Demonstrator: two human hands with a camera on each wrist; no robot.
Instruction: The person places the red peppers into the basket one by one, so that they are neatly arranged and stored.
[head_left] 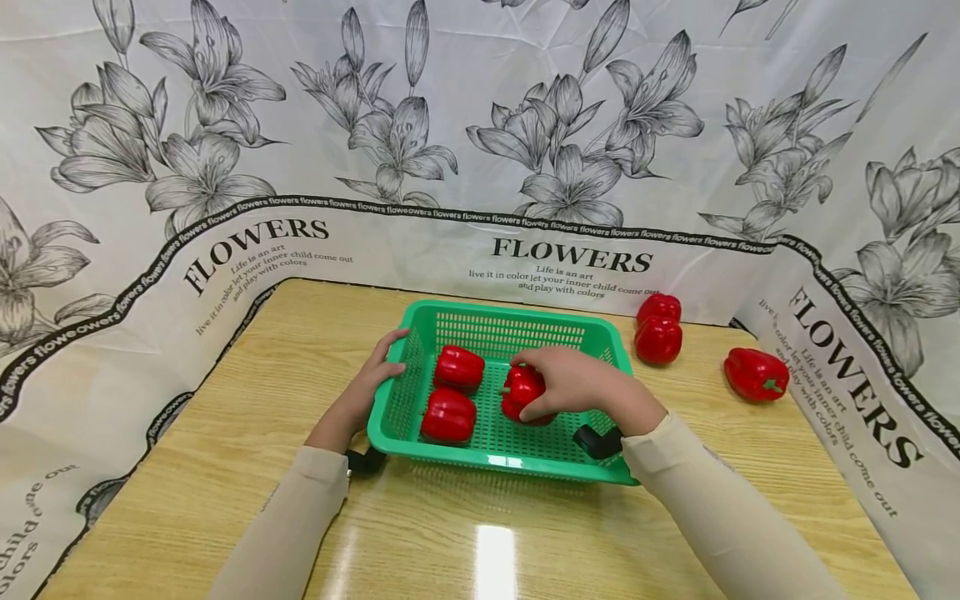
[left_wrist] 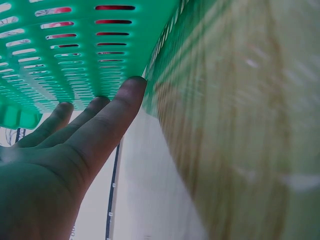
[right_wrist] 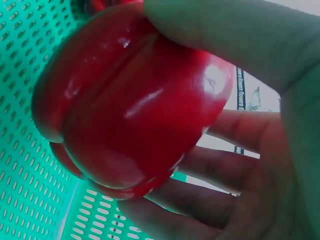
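A green plastic basket [head_left: 510, 460] with slotted walls stands on the table. My right hand [head_left: 573, 379] grips a red bell pepper [head_left: 519, 392] over the right half of the basket; in the right wrist view, the thumb and fingers lie on opposite sides of this pepper [right_wrist: 135, 110]. Whether it touches the basket floor, I cannot tell. Two more red bell peppers [head_left: 448, 415] lie in the basket's left half. At the left end, my left hand [head_left: 367, 383] holds the basket, thumb over the rim, with straight fingers [left_wrist: 107, 120] against the outer wall.
Beyond the basket's right end, two red bell peppers [head_left: 658, 340] sit one behind the other, and another pepper [head_left: 756, 375] lies farther right. White flower-printed cloth [head_left: 420, 250] walls the wooden table [head_left: 420, 542] at the back and both sides.
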